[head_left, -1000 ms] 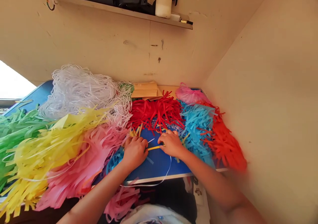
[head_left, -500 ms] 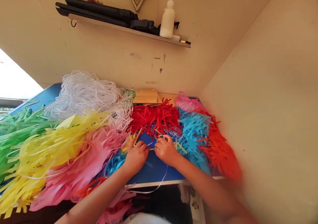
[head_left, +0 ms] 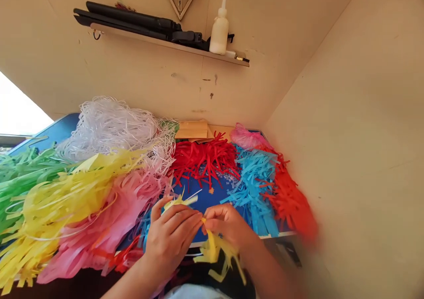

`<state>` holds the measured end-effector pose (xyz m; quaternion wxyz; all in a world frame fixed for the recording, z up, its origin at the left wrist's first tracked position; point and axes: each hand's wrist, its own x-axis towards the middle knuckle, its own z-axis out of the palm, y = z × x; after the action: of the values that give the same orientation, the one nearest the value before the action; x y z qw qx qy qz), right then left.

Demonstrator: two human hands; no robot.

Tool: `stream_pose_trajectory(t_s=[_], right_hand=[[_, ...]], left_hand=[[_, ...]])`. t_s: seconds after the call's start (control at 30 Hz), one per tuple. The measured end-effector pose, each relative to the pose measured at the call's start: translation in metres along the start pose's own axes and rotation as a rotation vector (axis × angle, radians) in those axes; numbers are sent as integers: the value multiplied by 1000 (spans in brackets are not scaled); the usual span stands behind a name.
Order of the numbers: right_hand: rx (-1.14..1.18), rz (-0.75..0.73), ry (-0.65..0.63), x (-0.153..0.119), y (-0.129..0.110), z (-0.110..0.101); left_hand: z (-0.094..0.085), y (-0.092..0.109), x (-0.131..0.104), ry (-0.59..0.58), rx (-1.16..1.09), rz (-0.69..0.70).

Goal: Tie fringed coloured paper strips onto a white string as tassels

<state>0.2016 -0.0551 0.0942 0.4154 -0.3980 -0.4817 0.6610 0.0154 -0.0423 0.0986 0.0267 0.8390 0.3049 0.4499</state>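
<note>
Close to the table's front edge, my left hand (head_left: 174,235) is closed around a yellow paper tassel (head_left: 212,248), whose strips poke out above its fingers. My right hand (head_left: 225,226) pinches the tassel's narrow twisted middle, right beside the left fingertips. More yellow strips hang down below the right hand, past the table edge. A thin white string (head_left: 195,194) sticks out above the left hand; the rest of it is mostly hidden. Behind the hands lies a bunch of red fringed paper (head_left: 205,157) on the blue tabletop (head_left: 205,195).
White string (head_left: 112,126) is heaped at back left, with green (head_left: 36,171), yellow (head_left: 73,197) and pink fringed paper (head_left: 126,206) before it. Blue (head_left: 255,175) and orange-red fringes (head_left: 294,206) lie right. A shelf (head_left: 165,45) above holds a white bottle (head_left: 219,34).
Both hands have come back toward me and up from the tabletop, bringing the yellow tassel with them. Its strips now dangle over the table's front edge. The view has shifted slightly.
</note>
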Motion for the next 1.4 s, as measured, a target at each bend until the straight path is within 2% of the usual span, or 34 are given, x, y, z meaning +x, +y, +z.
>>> stream_pose_trajectory(t_s=[0.17, 0.3, 0.37, 0.43, 0.47, 0.53, 0.57, 0.63, 0.67, 0.73, 0.83, 0.9, 0.97, 1.03, 1.1, 1.17, 1.23, 1.33, 1.4], right_hand=[[205, -136, 252, -11, 33, 25], [201, -189, 289, -13, 37, 36], [104, -223, 268, -11, 37, 31], [-118, -229, 299, -3, 36, 11], [-306, -206, 347, 3, 35, -5], [-793, -122, 566, 18, 33, -44], [-1052, -31, 636, 26, 32, -64], [-1172, 35, 659, 42, 33, -99], [-1203, 57, 648, 48, 34, -112], [-1215, 71, 618, 55, 35, -125], [-1211, 50, 587, 54, 33, -115], [-1185, 6, 554, 46, 29, -94], [-1070, -65, 464, 34, 27, -65], [-766, -155, 341, 21, 26, -35], [-413, -204, 276, 10, 29, -10], [-185, -190, 278, 4, 33, 7], [-57, -148, 316, 1, 39, 15], [51, -106, 380, 0, 48, 17], [42, -94, 396, -2, 51, 16]], left_hand=[[5, 15, -16, 24, -236, -229], [10, 22, -25, -63, -452, -442], [13, 20, -29, -91, -537, -526], [14, 17, -32, -79, -602, -645], [13, 15, -32, -54, -647, -745], [11, 14, -32, 17, -815, -1017], [9, 14, -31, 45, -935, -1156], [6, 16, -28, 54, -1176, -1345], [5, 17, -26, 40, -1256, -1378], [6, 17, -25, 28, -1276, -1356], [12, 13, -26, 53, -1084, -1268], [16, 8, -28, 37, -952, -1222], [19, 4, -30, -17, -862, -1170], [20, 2, -31, -63, -775, -1107], [20, 1, -32, -74, -666, -1025], [19, 1, -33, -65, -559, -924], [19, 1, -33, -58, -480, -820], [19, 0, -34, -72, -393, -704], [18, 0, -33, -101, -346, -635]])
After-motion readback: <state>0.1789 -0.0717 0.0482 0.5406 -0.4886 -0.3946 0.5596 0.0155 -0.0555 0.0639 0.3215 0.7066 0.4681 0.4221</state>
